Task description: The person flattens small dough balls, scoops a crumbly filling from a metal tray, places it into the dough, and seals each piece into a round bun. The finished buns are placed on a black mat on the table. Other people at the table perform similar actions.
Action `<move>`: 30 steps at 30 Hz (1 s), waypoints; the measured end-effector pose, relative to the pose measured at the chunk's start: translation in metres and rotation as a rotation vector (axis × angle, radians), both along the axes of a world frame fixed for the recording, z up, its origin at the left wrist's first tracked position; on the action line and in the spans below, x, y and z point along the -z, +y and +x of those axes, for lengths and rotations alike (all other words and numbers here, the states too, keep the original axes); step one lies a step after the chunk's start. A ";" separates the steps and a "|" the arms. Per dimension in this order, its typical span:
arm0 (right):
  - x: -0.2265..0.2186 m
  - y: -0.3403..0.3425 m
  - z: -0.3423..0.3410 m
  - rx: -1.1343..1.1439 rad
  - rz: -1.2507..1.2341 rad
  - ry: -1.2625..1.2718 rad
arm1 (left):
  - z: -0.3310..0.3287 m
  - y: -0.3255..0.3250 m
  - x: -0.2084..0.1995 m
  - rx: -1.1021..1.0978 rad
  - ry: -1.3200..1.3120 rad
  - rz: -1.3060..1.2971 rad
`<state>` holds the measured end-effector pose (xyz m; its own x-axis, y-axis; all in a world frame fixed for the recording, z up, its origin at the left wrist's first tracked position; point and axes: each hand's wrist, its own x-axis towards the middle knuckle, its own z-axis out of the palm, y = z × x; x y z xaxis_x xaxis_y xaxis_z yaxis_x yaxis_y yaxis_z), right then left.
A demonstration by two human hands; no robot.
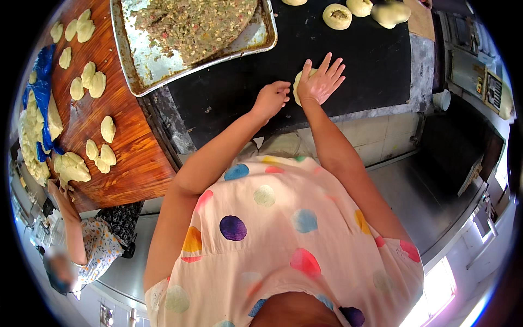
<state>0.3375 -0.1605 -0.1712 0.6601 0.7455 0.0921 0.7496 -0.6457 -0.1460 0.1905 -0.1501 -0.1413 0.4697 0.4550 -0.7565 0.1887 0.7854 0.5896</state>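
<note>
Evidently the right hand [321,83] presses flat over 1 dough disc [297,88] near the front edge of the black worktop [373,68], its grip spread apart. The left hand [271,102] curls just beside; whether that grip closes on anything, I cannot tell. Rightward lies open room; leftward, the filling tray [136,52] narrows it. Dough rounds [337,17] line the far edge.

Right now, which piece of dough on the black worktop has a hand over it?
The thin dough piece mostly hidden beneath the right hand; the round buns beyond it lie uncovered.
</note>
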 end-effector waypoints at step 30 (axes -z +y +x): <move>-0.005 -0.056 0.030 0.189 0.419 0.367 | -0.159 -0.018 -0.067 -0.205 -0.103 -0.066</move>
